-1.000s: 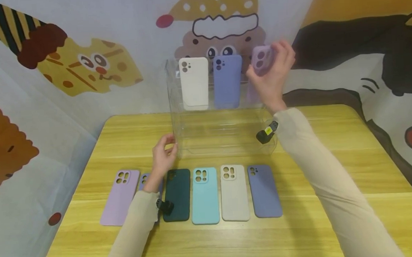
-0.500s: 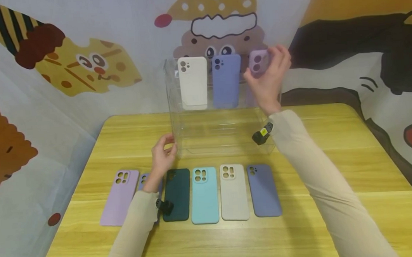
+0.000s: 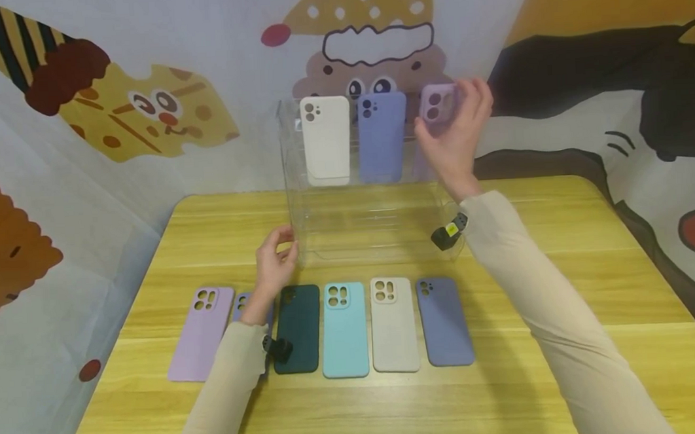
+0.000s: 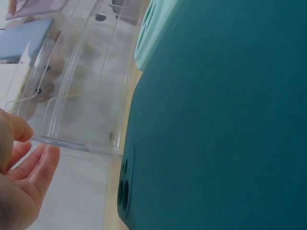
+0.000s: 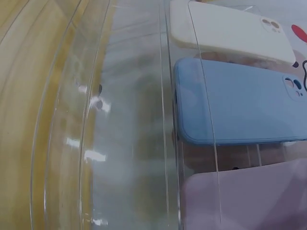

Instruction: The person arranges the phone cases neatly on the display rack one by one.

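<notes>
Right hand pinching the lilac case at the clear rack's upper right corner, you'd best seat it square, left hand, grip unclear, bracing the left edge.

Lilac case upright in rack

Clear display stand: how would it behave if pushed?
The clear display stand is probably stiff, since its thin side wall stands straight. Likely light too, looking hollow and open. May tip if pushed near the top: the phone cases on it all sit up high.
</notes>
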`<action>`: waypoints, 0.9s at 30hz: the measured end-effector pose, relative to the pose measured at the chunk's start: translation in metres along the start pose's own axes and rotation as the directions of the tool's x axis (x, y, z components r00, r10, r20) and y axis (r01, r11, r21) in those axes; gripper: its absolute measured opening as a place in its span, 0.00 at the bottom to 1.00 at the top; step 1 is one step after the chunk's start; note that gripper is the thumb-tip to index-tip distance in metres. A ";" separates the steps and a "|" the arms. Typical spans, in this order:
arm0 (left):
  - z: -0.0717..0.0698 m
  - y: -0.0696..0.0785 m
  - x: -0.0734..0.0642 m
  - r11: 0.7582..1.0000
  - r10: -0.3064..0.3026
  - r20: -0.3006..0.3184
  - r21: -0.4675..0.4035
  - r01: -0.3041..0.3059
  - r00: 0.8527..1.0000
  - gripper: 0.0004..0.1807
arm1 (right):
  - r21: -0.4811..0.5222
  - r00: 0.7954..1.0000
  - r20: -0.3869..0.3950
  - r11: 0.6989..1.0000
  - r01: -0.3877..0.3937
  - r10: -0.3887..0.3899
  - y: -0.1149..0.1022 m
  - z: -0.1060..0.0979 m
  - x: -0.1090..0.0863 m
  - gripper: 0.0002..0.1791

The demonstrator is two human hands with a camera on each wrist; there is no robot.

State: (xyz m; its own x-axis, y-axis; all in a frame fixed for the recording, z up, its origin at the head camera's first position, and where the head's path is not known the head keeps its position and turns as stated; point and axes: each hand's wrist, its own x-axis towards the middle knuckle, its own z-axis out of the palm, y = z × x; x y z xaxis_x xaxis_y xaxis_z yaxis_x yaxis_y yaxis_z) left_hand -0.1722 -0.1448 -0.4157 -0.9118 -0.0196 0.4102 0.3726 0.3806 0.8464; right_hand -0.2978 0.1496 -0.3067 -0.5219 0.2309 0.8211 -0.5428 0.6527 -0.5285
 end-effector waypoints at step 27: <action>0.001 0.000 0.000 1.000 0.006 0.008 0.014 -0.006 1.000 0.16 | 0.035 0.986 0.148 0.996 -0.085 0.079 -0.007 -0.048 -0.040 0.34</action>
State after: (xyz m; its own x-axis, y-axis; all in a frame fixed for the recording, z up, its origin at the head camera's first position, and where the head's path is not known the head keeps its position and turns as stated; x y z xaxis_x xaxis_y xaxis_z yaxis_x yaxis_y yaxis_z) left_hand -0.1724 -0.1440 -0.4158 -0.9110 -0.0098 0.4122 0.3755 0.3935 0.8392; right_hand -0.2416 0.1700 -0.3252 -0.6551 0.1726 0.7356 -0.5188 0.6050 -0.6040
